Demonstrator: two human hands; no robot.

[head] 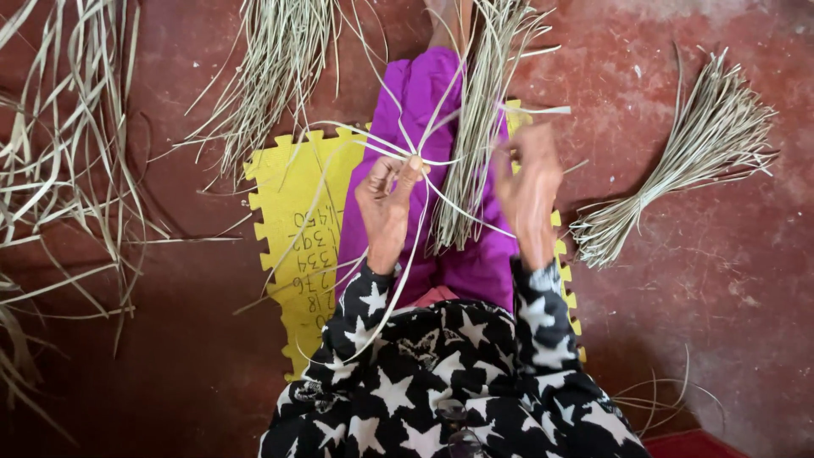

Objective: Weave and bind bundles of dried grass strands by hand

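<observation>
Thin pale strips (405, 151) are pinched where they cross by the closed fingers (412, 168) of the left hand (383, 208), held above the lap in purple cloth (475, 263), while the right hand (530, 191) is raised just beside them with its fingers curled, though whether a strip is gripped there cannot be told. Beneath the lap a yellow foam mat (292, 212) is spread on the red floor (721, 288). Farther off, a bundle of strips (479, 110) is laid along the legs, another bundle (678, 170) to the right, and loose strips (68, 170) to the left.
</observation>
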